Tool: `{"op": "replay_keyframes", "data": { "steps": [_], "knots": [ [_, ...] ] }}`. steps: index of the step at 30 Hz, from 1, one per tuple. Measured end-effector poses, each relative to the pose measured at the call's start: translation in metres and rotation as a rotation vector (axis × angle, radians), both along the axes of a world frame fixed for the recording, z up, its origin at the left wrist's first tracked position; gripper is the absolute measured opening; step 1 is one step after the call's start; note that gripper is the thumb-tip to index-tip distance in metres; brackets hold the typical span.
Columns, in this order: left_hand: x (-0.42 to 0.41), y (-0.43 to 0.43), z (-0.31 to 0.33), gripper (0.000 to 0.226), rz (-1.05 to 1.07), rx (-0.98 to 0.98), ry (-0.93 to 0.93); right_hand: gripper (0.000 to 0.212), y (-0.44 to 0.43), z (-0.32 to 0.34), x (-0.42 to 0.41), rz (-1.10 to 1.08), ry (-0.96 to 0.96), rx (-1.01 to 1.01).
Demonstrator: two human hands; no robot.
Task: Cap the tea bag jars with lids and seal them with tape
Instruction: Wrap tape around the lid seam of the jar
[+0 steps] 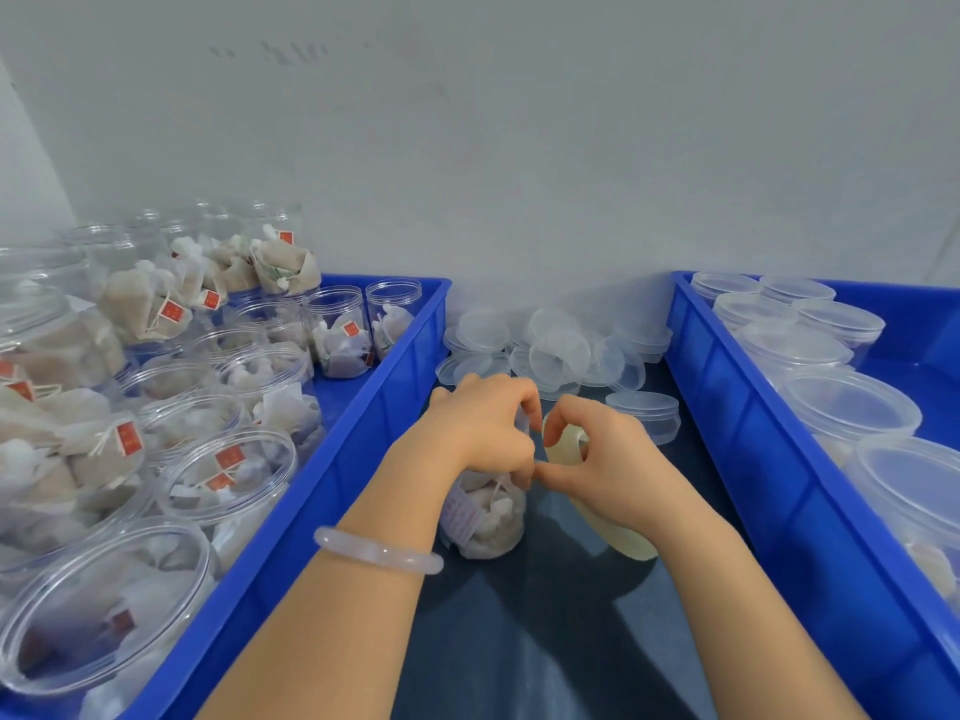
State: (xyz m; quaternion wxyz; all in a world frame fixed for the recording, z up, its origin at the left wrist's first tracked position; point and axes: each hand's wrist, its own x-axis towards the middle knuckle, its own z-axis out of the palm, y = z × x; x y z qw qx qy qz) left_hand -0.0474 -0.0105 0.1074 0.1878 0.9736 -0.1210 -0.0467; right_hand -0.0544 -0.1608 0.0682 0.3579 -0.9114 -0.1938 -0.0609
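Head view: held jar (470,532) contains tea bags (498,517).

Left blue plastic crate (374,423): long side wall running diagonally from lower left toward the back, rim glossy. Right blue plastic crate (753,439): same colour and make, near wall ribbed in vertical panels, angled the opposite way. Well apart, with a strip of dark table top (519,646) between, faint reflections on it. Behind both, pale grey wall (545,148), matt; dark smudges (291,52) high up at left. Pale translucent bangle (379,556) low at centre-left.
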Motion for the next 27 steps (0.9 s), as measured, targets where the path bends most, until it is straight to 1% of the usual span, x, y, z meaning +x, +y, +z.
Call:
{"op": "replay_keyframes", "data": {
  "steps": [2, 3, 4, 7, 10, 11, 14, 16, 19, 20, 22, 23, 25, 27],
  "knots": [
    [0.001, -0.002, -0.001, 0.051, 0.045, -0.039, -0.018, 0.018, 0.006, 0.000, -0.004, 0.001, -0.049, -0.012],
    [0.001, -0.003, -0.002, 0.050, 0.065, -0.050, -0.038, 0.014, 0.008, 0.001, -0.005, -0.001, -0.052, -0.021],
    [0.002, -0.005, -0.004, 0.045, 0.077, -0.051, -0.065, 0.013, 0.009, 0.001, -0.005, 0.000, -0.051, -0.032],
    [0.006, -0.007, -0.010, 0.028, 0.099, -0.042, -0.140, 0.019, 0.012, 0.002, -0.007, 0.026, -0.047, -0.064],
    [0.013, -0.011, -0.010, 0.018, 0.127, -0.060, -0.147, 0.006, 0.013, 0.001, -0.009, -0.020, -0.050, -0.081],
    [0.015, -0.013, -0.009, 0.016, 0.133, -0.065, -0.145, 0.006, 0.012, 0.000, -0.010, -0.050, -0.051, -0.069],
    [0.021, -0.018, -0.007, 0.019, 0.172, -0.091, -0.123, 0.012, 0.009, -0.003, -0.011, -0.097, -0.063, -0.023],
    [0.024, -0.020, -0.006, 0.022, 0.205, -0.096, -0.130, 0.020, 0.008, -0.001, -0.008, -0.111, -0.083, -0.023],
    [0.030, -0.025, -0.006, 0.017, 0.250, -0.064, -0.149, 0.033, 0.006, 0.002, -0.012, -0.127, -0.095, -0.024],
    [0.033, -0.024, -0.004, 0.017, 0.305, -0.067, -0.165, 0.036, 0.005, 0.000, -0.017, -0.103, -0.104, -0.036],
    [0.040, -0.019, -0.002, 0.020, 0.428, -0.066, -0.164, 0.030, 0.003, -0.012, -0.033, -0.064, -0.124, -0.042],
    [0.044, -0.018, -0.002, 0.023, 0.411, -0.033, -0.151, 0.028, 0.000, -0.020, -0.037, -0.081, -0.122, -0.024],
    [0.050, -0.015, -0.004, 0.024, 0.287, 0.058, -0.131, 0.034, -0.007, -0.035, -0.029, -0.142, -0.095, -0.028],
    [0.050, -0.009, -0.007, 0.025, 0.192, 0.075, -0.125, 0.036, -0.010, -0.046, -0.013, -0.170, -0.024, -0.136]
  ]
}}
